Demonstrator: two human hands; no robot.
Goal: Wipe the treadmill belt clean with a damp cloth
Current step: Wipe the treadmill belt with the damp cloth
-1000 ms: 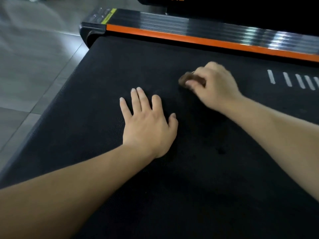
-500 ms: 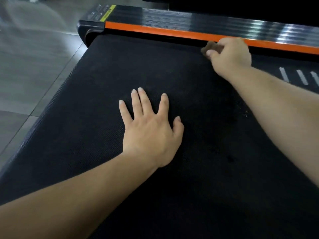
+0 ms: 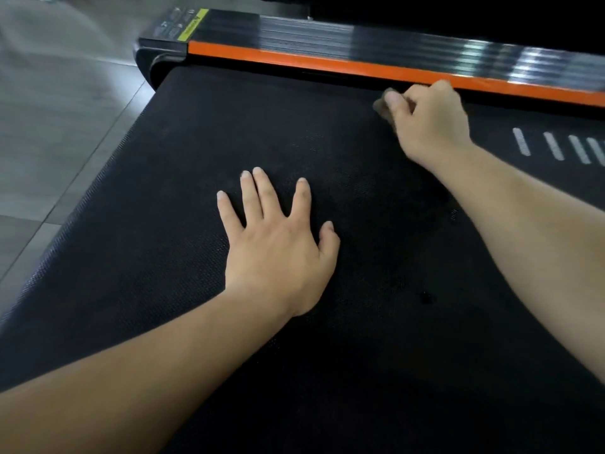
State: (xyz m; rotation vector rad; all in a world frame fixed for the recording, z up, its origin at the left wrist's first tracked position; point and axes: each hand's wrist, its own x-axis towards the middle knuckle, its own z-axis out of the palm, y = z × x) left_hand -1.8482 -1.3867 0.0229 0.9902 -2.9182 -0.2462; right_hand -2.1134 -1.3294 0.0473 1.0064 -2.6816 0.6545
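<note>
The black textured treadmill belt (image 3: 183, 198) fills most of the view. My right hand (image 3: 429, 122) grips a small dark brown cloth (image 3: 381, 108) and holds it against the belt near the far edge, just below the orange strip. Most of the cloth is hidden under my curled fingers. My left hand (image 3: 278, 244) rests flat on the middle of the belt with fingers spread and straight, holding nothing.
An orange strip (image 3: 294, 60) and a glossy black side rail (image 3: 360, 40) run along the belt's far edge. A yellow label (image 3: 193, 24) sits at the rail's left end. White stripes (image 3: 553, 145) mark the belt at right. Grey floor tiles (image 3: 49, 126) lie left.
My right hand moved with the cloth from the belt's middle up to the far edge by the orange strip, then drew back slightly. My left hand stayed flat in place.
</note>
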